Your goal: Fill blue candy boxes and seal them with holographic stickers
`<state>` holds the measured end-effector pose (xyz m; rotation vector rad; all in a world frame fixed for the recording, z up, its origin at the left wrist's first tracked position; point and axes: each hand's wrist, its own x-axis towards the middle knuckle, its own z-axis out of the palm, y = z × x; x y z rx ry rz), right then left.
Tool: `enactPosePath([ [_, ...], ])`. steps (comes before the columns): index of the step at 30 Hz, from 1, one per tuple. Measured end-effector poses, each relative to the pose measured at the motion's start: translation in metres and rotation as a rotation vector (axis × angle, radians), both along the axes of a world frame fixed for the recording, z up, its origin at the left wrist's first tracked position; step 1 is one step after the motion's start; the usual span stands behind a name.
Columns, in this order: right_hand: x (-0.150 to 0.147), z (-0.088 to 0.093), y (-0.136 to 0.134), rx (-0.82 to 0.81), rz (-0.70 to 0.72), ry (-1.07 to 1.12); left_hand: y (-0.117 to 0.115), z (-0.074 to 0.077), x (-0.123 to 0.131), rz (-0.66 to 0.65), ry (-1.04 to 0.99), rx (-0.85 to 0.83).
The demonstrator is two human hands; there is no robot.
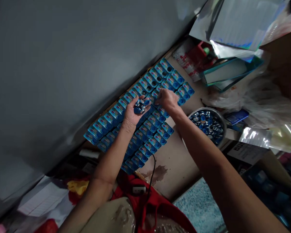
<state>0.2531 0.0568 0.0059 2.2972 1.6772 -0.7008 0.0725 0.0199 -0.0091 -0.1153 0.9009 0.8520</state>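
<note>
My left hand (132,113) is palm up, fingers curled around a heap of small round blue-and-silver tins (140,106). Just right of it, my right hand (167,98) is closed in a pinch, fingers pointing down at the packs; whatever it may hold is hidden. Beneath both hands lie rows of blue printed packs (116,112), side by side on the table. Many show a blue disc at one end; several in the top row show a dark round spot (158,78) there instead. My hands and forearms cover part of the rows.
A metal bowl (224,124) full of similar tins stands right of my right forearm. Beyond it are clear plastic bags (269,100), a teal box (232,72) and a cardboard box (269,161). A grey wall (63,58) borders the table (174,161). A black cable (154,165) runs over its front edge.
</note>
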Motion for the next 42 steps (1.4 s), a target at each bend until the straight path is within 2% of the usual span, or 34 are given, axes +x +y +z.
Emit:
enactPosePath([
  [3,0.002,0.003,0.001,0.002,0.026,0.007,0.0,0.006,0.002,0.009,0.021,-0.03],
  [7,-0.007,0.008,-0.024,0.199,0.029,0.164,-0.003,0.017,0.0,0.002,0.059,-0.062],
  [11,-0.021,0.008,-0.053,0.409,0.037,0.366,-0.004,0.017,0.007,0.017,0.082,-0.071],
  [14,-0.023,0.007,-0.06,0.439,0.068,0.432,-0.001,0.016,0.019,0.034,0.087,-0.095],
  [16,-0.015,0.007,-0.055,0.449,0.012,0.483,0.003,0.018,0.028,0.025,0.066,-0.114],
  [19,0.013,0.007,-0.028,0.522,-0.149,0.573,0.012,0.022,0.035,-0.002,0.018,-0.107],
  [22,0.05,0.004,0.023,0.653,-0.256,0.478,0.024,0.022,0.035,-0.027,0.02,-0.047],
  [25,0.08,-0.006,0.079,0.664,-0.227,0.33,0.035,0.021,0.033,-0.014,0.048,0.028],
  [28,0.093,-0.022,0.118,0.576,-0.161,0.263,0.045,0.019,0.029,0.0,0.06,0.083],
  [34,0.104,-0.048,0.157,0.317,-0.173,0.208,0.058,0.014,0.027,-0.018,-0.011,0.09],
  [37,0.11,-0.055,0.178,0.262,-0.208,0.198,0.059,0.012,0.027,-0.01,-0.008,0.066],
  [40,0.111,-0.051,0.188,0.2,-0.228,0.191,0.056,0.018,0.024,0.0,0.023,0.045],
  [42,0.106,-0.04,0.179,0.182,-0.216,0.19,0.051,0.024,0.019,0.01,0.046,0.04],
])
